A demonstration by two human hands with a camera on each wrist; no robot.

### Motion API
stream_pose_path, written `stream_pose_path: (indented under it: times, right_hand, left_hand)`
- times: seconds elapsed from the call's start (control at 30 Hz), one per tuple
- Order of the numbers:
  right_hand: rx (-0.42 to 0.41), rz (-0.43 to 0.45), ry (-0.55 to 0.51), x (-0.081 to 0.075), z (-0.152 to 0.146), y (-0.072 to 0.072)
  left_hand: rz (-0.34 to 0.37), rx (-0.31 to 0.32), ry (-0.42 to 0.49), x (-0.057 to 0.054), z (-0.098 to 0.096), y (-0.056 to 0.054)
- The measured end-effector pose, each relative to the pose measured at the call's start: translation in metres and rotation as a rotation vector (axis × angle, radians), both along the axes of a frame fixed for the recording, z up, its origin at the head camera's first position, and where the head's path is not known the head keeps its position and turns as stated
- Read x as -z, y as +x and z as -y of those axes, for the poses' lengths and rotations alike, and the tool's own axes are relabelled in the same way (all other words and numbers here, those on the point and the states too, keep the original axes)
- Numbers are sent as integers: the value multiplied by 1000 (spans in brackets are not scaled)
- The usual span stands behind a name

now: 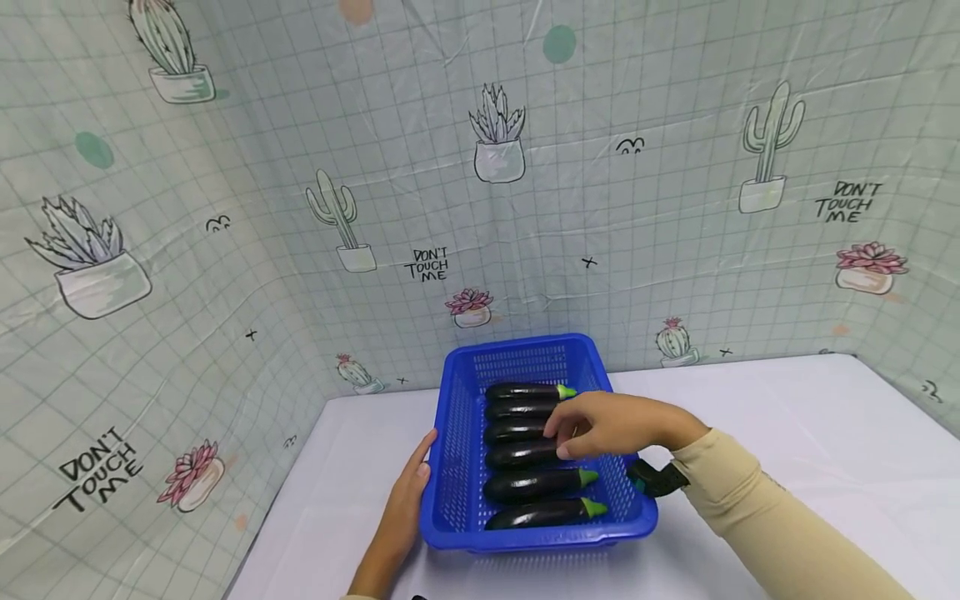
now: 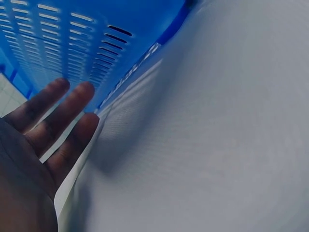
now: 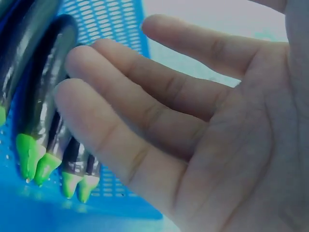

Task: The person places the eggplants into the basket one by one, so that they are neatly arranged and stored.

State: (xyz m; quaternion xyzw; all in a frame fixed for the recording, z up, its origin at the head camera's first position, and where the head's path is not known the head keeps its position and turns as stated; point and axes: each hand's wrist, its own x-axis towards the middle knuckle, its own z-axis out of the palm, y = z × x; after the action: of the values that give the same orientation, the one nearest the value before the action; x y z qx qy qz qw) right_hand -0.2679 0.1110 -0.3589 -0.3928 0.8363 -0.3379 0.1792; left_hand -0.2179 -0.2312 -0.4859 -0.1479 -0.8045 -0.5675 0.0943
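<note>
A blue plastic basket [image 1: 540, 537] with slotted walls holds several dark, glossy eggplants [image 1: 534, 483] in a row, green stem ends to the right. My right hand [image 1: 611, 423] hovers over the basket's right side, fingers bent loosely downward and nothing between them. It hides the stem ends of the middle eggplants in the head view. In the right wrist view its fingers spread loosely beside the eggplants [image 3: 48, 82]. Along the basket's left side, my left hand [image 1: 405, 500] has its fingertips at the outer wall [image 2: 140, 19], fingers nearly straight.
The basket stands on a white-covered table [image 1: 787, 417], near a back wall hung with a gridded cloth [image 1: 570, 208] printed with potted cacti and lettering. A small black device [image 1: 658, 479] is at my right wrist, beside the basket's right rim.
</note>
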Motion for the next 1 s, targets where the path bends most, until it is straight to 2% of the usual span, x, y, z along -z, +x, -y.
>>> stream_pose_path:
  times: [0.13, 0.33, 0.57, 0.8, 1.0]
  right_hand:
    - [33, 44, -107, 2, -10, 5]
    - [79, 106, -214, 6, -22, 11]
    - [116, 65, -307, 10, -36, 17]
    - [183, 48, -413, 20, -48, 21]
    - [225, 25, -463, 27, -56, 21]
  left_hand:
    - [-10, -18, -22, -1, 1, 1]
    - [-5, -29, -23, -1, 2, 1]
    - [-2, -41, -69, -1, 0, 1]
    - [-4, -33, -48, 0, 0, 0]
    - [-23, -69, -23, -1, 0, 1]
